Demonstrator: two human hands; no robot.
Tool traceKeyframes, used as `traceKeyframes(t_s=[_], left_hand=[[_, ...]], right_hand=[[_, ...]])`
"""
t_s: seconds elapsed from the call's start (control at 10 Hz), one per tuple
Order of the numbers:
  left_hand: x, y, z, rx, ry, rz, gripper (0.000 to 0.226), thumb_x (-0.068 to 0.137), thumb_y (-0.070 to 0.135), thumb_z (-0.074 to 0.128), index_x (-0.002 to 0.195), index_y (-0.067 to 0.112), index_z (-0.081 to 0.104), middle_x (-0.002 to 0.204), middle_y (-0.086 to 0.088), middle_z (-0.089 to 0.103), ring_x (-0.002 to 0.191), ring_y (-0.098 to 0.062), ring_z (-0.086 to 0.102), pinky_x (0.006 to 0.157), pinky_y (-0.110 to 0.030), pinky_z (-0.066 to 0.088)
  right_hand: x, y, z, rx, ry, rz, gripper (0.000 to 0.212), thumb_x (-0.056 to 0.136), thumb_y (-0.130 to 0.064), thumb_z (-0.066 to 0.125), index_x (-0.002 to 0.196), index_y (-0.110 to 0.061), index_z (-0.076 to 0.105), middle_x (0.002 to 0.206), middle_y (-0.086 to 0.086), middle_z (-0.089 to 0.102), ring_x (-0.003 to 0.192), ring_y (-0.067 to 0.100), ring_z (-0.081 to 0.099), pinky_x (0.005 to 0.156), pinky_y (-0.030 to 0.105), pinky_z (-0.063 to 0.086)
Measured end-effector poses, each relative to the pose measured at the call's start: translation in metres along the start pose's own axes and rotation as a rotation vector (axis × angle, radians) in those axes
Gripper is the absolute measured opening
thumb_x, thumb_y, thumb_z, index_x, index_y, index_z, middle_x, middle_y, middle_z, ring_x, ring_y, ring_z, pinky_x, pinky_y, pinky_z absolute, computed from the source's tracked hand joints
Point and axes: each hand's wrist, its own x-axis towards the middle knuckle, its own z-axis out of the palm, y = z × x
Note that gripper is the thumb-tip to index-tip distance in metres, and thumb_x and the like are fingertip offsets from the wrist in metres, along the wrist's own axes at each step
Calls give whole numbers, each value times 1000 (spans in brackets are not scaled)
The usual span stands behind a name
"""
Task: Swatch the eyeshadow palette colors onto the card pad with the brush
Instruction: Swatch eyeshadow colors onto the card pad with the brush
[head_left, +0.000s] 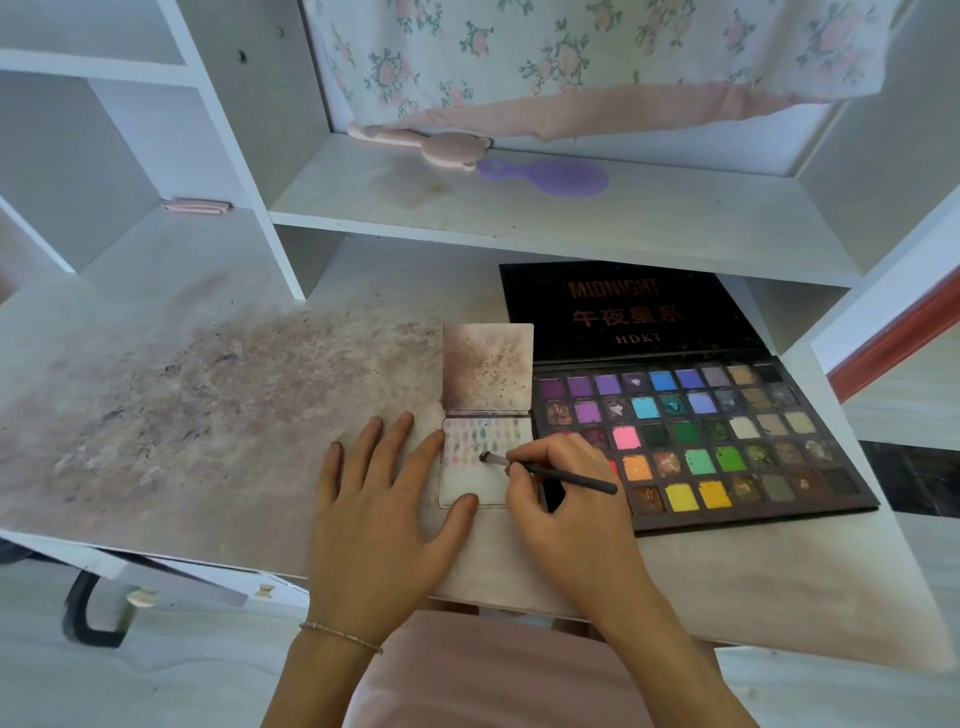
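Note:
An open eyeshadow palette (727, 436) with several rows of coloured pans lies on the desk at the right, its black lid flat behind it. To its left lies a small card pad (470, 486), its stained cover flipped up, with rows of faint swatches on the page. My right hand (566, 499) pinches a thin black brush (561, 474), whose tip touches the page below the swatches. My left hand (384, 499) lies flat on the desk, fingers straight, with the thumb and index finger against the pad's left and lower edges.
The white desk (208, 395) is smeared with powder stains at the left. A shelf (519, 208) above holds a purple hairbrush (550, 176) and a pink bear-shaped item (441, 148). Floral fabric (571, 62) hangs behind. The desk's front edge runs just below my hands.

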Motion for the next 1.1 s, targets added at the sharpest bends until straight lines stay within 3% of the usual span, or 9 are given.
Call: traceKeyframes(t_s=[0.6, 0.8, 1.0, 1.1], left_hand=[[0, 0, 0, 5, -12, 0, 65, 77, 62, 33, 126, 25, 54, 136, -4, 50, 131, -27, 39, 109, -49, 23], [0, 0, 0, -5, -14, -4, 64, 77, 62, 32, 127, 26, 53, 137, -4, 50, 132, -26, 39, 109, -49, 23], [0, -2, 1, 0, -24, 5, 67, 77, 66, 31, 128, 27, 52, 138, -3, 48, 133, -26, 37, 110, -48, 21], [1, -2, 1, 13, -35, 0, 74, 74, 72, 30, 128, 27, 52, 139, -4, 47, 133, -26, 36, 111, -47, 21]], right_hand=[[-1, 0, -3, 61, -15, 30, 3, 75, -23, 52, 73, -23, 54, 71, -14, 52, 72, 9, 51, 63, 33, 47], [-6, 1, -11, 299, 70, 65, 13, 77, -18, 53, 75, -31, 54, 72, -7, 57, 65, 9, 54, 53, 15, 43], [-18, 10, -33, 441, 198, 100, 6, 75, -26, 53, 71, -28, 57, 73, -9, 59, 61, 10, 56, 54, 13, 47], [-24, 19, -48, 513, 247, 159, 17, 76, -9, 53, 69, -23, 60, 66, -10, 59, 57, 9, 55, 54, 12, 44]])
